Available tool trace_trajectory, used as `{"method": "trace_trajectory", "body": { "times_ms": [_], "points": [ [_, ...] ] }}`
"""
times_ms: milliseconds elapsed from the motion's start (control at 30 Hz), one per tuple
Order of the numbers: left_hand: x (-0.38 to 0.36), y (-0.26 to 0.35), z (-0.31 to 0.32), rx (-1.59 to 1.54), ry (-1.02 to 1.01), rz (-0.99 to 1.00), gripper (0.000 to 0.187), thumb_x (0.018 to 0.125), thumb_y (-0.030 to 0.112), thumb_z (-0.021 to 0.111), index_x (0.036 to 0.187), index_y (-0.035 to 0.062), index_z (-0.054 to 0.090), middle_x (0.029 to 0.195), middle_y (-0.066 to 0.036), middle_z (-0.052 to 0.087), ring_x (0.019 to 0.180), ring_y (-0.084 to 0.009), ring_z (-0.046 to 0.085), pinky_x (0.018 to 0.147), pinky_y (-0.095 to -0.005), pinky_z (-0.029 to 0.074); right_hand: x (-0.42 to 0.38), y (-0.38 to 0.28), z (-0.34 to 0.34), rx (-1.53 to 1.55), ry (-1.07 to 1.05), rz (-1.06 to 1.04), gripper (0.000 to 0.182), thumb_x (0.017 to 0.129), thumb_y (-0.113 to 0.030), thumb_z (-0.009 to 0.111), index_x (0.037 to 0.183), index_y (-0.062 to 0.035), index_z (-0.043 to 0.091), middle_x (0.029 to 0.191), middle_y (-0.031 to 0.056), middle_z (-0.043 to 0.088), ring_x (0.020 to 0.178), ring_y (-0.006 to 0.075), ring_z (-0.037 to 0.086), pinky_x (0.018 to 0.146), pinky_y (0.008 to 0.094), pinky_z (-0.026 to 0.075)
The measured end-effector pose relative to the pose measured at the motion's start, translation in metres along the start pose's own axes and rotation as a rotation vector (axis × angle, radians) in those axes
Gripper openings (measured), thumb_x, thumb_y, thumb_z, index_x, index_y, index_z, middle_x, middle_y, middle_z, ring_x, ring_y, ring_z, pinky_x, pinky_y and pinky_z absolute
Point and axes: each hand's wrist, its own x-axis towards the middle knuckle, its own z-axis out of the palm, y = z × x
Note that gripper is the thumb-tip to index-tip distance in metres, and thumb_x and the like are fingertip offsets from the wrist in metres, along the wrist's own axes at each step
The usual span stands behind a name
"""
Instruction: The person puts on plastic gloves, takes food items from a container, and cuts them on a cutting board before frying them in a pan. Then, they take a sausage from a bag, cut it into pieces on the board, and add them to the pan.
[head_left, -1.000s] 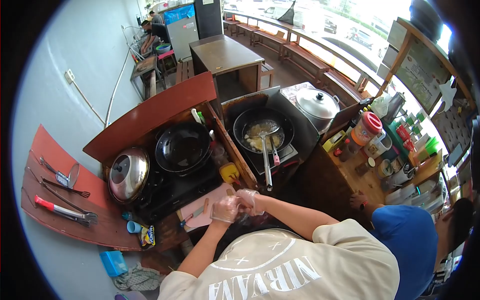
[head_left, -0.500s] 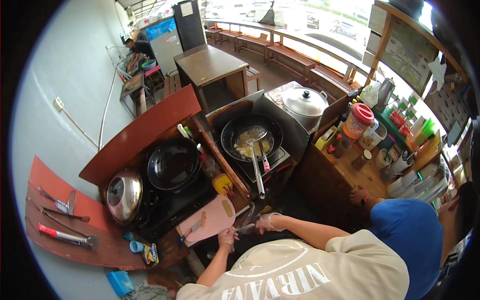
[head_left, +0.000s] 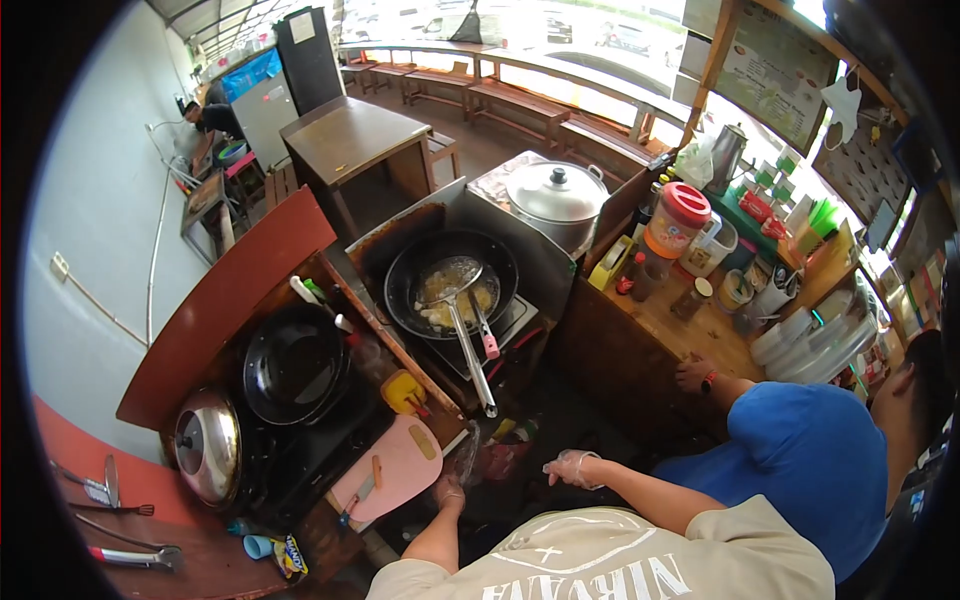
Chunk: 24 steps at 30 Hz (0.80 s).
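My left hand (head_left: 450,493), in a clear plastic glove, is low beside the right edge of a pink cutting board (head_left: 395,462); its fingers are mostly hidden. My right hand (head_left: 574,468), also gloved, hovers to the right with fingers curled together; what they hold, if anything, is too small to make out. On the board lie a knife (head_left: 363,492) and a small orange-brown stick-shaped piece (head_left: 377,470). Crumpled clear plastic (head_left: 466,455) hangs near the board's corner. Below, between the hands, is a reddish plastic packet (head_left: 503,457).
Ahead, a wok (head_left: 400,285) of frying food holds a skimmer (head_left: 470,350) and a pink-handled utensil (head_left: 490,342). A second black wok (head_left: 295,365) stands left, near a lid (head_left: 207,445). To the right, a person in blue (head_left: 800,460) leans at a counter (head_left: 650,340). A lidded pot (head_left: 556,195) stands behind.
My hands have moved apart; the pale piece between them no longer shows there. My right hand has shifted right relative to the board. The view has turned right, while the cookware stays put.
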Motion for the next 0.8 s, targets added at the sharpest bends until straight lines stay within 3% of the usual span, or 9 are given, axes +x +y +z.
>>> {"method": "trace_trajectory", "body": {
  "times_ms": [67, 167, 267, 300, 367, 433, 567, 700, 800],
  "points": [
    [0.003, 0.009, -0.004, 0.437, -0.331, 0.295, 0.018, 0.085, 0.014, 0.061, 0.098, 0.0057, 0.069, 0.094, -0.01, 0.068, 0.083, -0.0217, 0.063, 0.076, -0.0348, 0.051, -0.003, 0.006, -0.001, 0.003, 0.009, -0.01, 0.041, 0.094, -0.041, 0.052, 0.099, -0.0041, 0.069, 0.06, -0.0012, 0.039, 0.05, 0.0133, 0.034, 0.045, 0.0332, 0.027],
    [0.013, 0.01, -0.004, 1.101, -0.811, 0.74, 0.032, 0.088, 0.021, 0.062, 0.117, 0.0082, 0.066, 0.111, -0.006, 0.07, 0.096, -0.0206, 0.067, 0.08, -0.0329, 0.053, 0.007, 0.023, 0.0, -0.078, 0.033, -0.034, 0.046, 0.091, -0.045, 0.051, 0.095, -0.0052, 0.074, 0.082, 0.0132, 0.061, 0.078, 0.0257, 0.057, 0.072, 0.0395, 0.047],
    [0.027, -0.055, 0.039, 1.258, -0.974, 0.703, 0.056, 0.074, 0.044, 0.079, 0.114, 0.0063, 0.069, 0.118, -0.011, 0.069, 0.111, -0.02, 0.066, 0.092, -0.0318, 0.053, 0.008, 0.031, 0.002, -0.027, 0.032, 0.018, 0.046, 0.091, -0.045, 0.051, 0.094, -0.0052, 0.074, 0.084, 0.0137, 0.062, 0.082, 0.0268, 0.058, 0.076, 0.0399, 0.047],
    [0.027, -0.057, 0.038, 1.26, -0.974, 0.706, 0.056, 0.074, 0.044, 0.079, 0.114, 0.0063, 0.069, 0.118, -0.011, 0.069, 0.111, -0.02, 0.066, 0.092, -0.0318, 0.053, 0.004, 0.03, 0.003, -0.043, 0.049, 0.021, 0.046, 0.091, -0.045, 0.051, 0.093, -0.0052, 0.074, 0.085, 0.0138, 0.062, 0.083, 0.0269, 0.058, 0.076, 0.0401, 0.047],
    [0.024, -0.059, 0.034, 0.935, -0.788, -0.037, 0.058, 0.071, 0.042, 0.082, 0.115, 0.0057, 0.068, 0.117, -0.012, 0.069, 0.111, -0.0221, 0.066, 0.091, -0.0314, 0.053, -0.003, 0.028, 0.003, -0.059, 0.069, 0.023, 0.045, 0.091, -0.044, 0.051, 0.093, -0.0053, 0.074, 0.086, 0.0139, 0.063, 0.083, 0.027, 0.058, 0.076, 0.0402, 0.046],
    [0.016, -0.05, 0.014, 0.687, -0.558, -0.359, 0.055, 0.072, 0.037, 0.081, 0.116, 0.0059, 0.068, 0.116, -0.013, 0.069, 0.11, -0.0235, 0.067, 0.09, -0.0318, 0.054, -0.008, 0.025, 0.005, -0.022, 0.08, -0.019, 0.042, 0.093, -0.043, 0.054, 0.101, -0.0053, 0.072, 0.06, 0.0007, 0.044, 0.052, 0.0147, 0.04, 0.048, 0.0337, 0.033],
    [-0.021, 0.016, -0.051, 0.355, -0.238, -0.277, 0.04, 0.079, 0.024, 0.074, 0.115, 0.0072, 0.068, 0.114, -0.012, 0.07, 0.107, -0.0265, 0.068, 0.088, -0.0342, 0.055, 0.002, 0.02, 0.014, -0.018, 0.09, -0.056, 0.042, 0.093, -0.043, 0.054, 0.1, -0.0057, 0.072, 0.06, 0.0015, 0.045, 0.052, 0.0152, 0.042, 0.048, 0.0341, 0.035],
    [-0.027, 0.025, -0.061, 0.363, -0.313, -0.21, 0.034, 0.081, 0.024, 0.072, 0.111, 0.008, 0.07, 0.113, -0.014, 0.07, 0.106, -0.0287, 0.068, 0.088, -0.0368, 0.056, 0.002, 0.002, 0.027, -0.047, 0.074, -0.131, 0.041, 0.091, -0.043, 0.056, 0.098, -0.0057, 0.072, 0.06, 0.0022, 0.046, 0.052, 0.0156, 0.042, 0.048, 0.0345, 0.035],
    [-0.034, 0.02, -0.069, 0.447, -0.23, 0.101, 0.024, 0.085, 0.026, 0.067, 0.098, 0.0073, 0.074, 0.108, -0.016, 0.071, 0.103, -0.033, 0.067, 0.091, -0.0387, 0.054, 0.01, -0.015, 0.041, -0.042, 0.063, -0.125, 0.041, 0.089, -0.043, 0.058, 0.097, -0.0057, 0.072, 0.06, 0.0021, 0.046, 0.051, 0.0156, 0.042, 0.048, 0.0347, 0.035]
  ]
}}
